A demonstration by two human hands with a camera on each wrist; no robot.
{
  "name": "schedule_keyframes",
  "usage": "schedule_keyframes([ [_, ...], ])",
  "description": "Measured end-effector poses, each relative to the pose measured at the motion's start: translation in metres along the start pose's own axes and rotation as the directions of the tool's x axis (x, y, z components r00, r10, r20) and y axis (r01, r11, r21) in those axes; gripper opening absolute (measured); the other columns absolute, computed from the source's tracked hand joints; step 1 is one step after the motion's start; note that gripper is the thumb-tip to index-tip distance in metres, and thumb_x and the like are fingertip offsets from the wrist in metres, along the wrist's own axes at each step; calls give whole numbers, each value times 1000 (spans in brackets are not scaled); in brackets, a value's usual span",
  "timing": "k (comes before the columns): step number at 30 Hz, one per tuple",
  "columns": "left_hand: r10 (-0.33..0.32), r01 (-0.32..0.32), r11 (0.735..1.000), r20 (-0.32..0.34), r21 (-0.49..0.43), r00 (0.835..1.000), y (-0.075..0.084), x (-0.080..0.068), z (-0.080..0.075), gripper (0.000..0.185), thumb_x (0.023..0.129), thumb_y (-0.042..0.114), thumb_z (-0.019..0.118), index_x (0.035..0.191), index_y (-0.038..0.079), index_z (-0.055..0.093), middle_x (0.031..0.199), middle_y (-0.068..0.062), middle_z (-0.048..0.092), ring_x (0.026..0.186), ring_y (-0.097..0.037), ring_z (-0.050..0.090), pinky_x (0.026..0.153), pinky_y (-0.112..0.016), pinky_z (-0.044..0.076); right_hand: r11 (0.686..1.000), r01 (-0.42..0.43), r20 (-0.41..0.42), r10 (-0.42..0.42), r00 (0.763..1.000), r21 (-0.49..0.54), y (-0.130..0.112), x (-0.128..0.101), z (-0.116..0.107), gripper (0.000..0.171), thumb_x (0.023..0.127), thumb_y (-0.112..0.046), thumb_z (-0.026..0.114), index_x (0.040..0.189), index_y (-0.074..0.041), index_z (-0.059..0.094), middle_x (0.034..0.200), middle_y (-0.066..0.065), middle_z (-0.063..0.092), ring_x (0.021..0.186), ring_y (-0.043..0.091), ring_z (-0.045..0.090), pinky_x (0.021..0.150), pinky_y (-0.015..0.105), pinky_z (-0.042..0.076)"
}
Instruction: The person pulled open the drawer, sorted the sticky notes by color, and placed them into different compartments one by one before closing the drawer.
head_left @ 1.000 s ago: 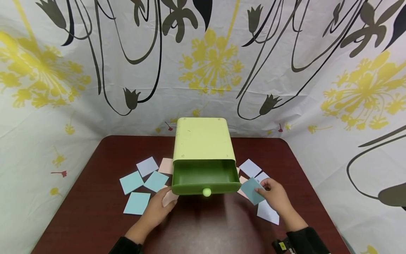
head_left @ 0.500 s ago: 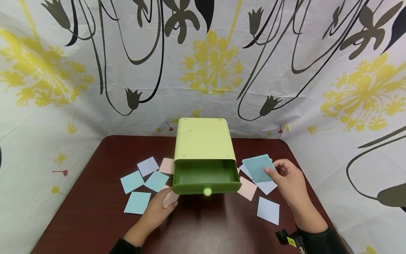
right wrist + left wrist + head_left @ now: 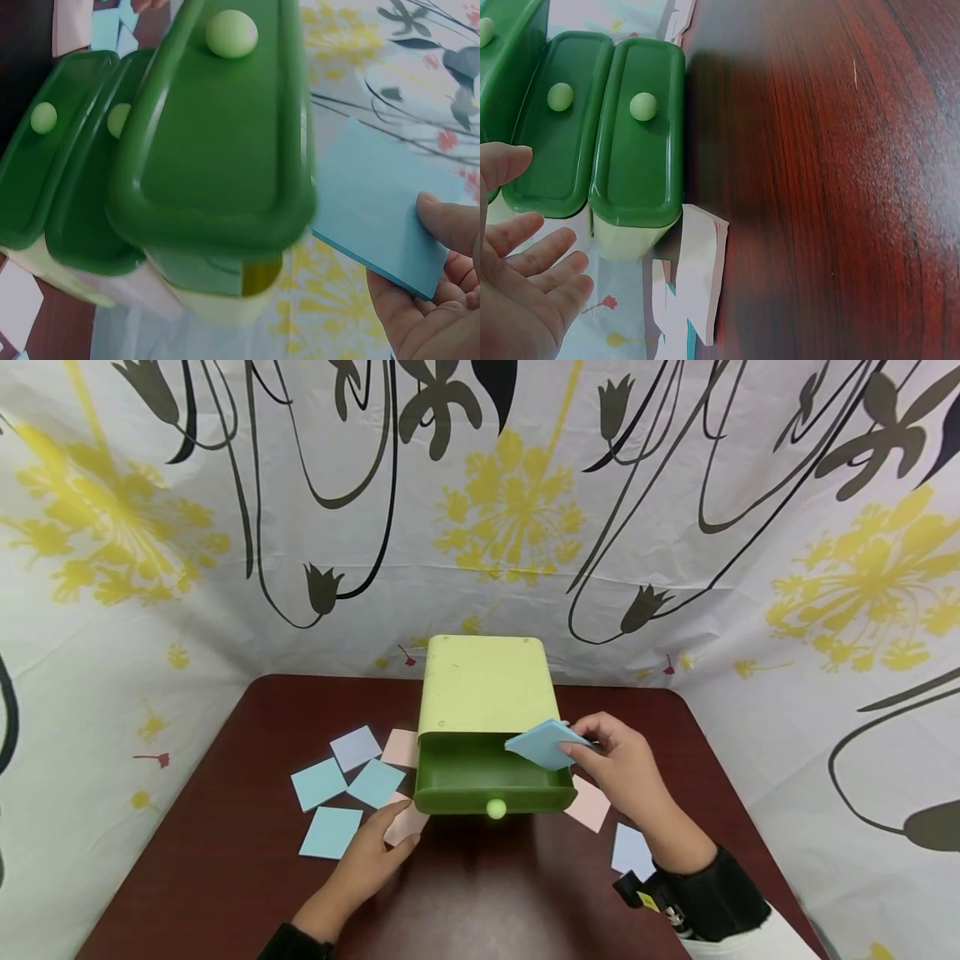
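Note:
My right hand (image 3: 622,768) pinches a square light-blue sticky-note pad (image 3: 542,745) by its edge, thumb on one face. In the head view the pad is over the right side of the pulled-out top drawer (image 3: 457,768). The right wrist view shows the same blue pad (image 3: 375,199) beside the dark green drawer front (image 3: 217,142). Low at the left of the pale green drawer cabinet (image 3: 487,685), my left hand (image 3: 371,856) is by a pink note (image 3: 408,825). In the left wrist view its fingers (image 3: 544,255) are spread loosely and hold nothing.
Two lower green drawers (image 3: 637,142) with round knobs are pushed in. Light-blue notes (image 3: 330,832), lilac notes (image 3: 356,748) and pink notes lie on the dark red table (image 3: 480,902) left of the cabinet. At right lie a pink note (image 3: 588,803) and a lilac note (image 3: 632,850).
My right hand has carried the blue pad from over the notes at the right leftward to the open drawer. My left hand stays beside the cabinet.

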State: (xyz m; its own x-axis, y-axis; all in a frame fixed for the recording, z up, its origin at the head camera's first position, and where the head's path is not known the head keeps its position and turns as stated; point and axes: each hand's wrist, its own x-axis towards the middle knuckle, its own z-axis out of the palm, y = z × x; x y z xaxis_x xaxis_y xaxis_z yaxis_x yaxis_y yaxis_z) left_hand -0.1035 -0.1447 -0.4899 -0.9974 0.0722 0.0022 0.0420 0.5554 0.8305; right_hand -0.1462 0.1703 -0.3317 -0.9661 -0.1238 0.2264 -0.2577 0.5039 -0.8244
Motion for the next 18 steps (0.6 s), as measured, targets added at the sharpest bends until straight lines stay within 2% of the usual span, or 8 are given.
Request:
schedule_keyframes([
  [5, -21, 22, 999, -16, 44, 1000, 0, -1, -1, 51, 90, 15, 67, 138, 4, 51, 139, -19, 50, 129, -38, 46, 96, -54, 47, 998, 33, 69, -30, 997, -48, -1, 9, 18, 9, 88, -7, 70, 93, -5, 63, 83, 6, 61, 68, 17, 51, 56, 25, 45],
  [11, -29, 29, 999, -20, 36, 999, -1, -2, -1, 51, 90, 15, 67, 138, 4, 50, 140, -20, 49, 130, -39, 45, 97, -56, 45, 994, 72, 136, -61, 989, -81, 1, 15, 40, 8, 88, -10, 70, 94, -9, 65, 82, 1, 61, 68, 14, 48, 57, 24, 41],
  [18, -35, 35, 999, -16, 30, 999, -2, -2, 0, 51, 91, 15, 66, 138, 4, 51, 140, -19, 49, 131, -39, 44, 100, -57, 43, 994, 59, 228, -36, 973, -96, 1, 19, 55, 8, 90, -14, 68, 98, -13, 66, 85, -3, 62, 70, 14, 49, 61, 27, 43],
])
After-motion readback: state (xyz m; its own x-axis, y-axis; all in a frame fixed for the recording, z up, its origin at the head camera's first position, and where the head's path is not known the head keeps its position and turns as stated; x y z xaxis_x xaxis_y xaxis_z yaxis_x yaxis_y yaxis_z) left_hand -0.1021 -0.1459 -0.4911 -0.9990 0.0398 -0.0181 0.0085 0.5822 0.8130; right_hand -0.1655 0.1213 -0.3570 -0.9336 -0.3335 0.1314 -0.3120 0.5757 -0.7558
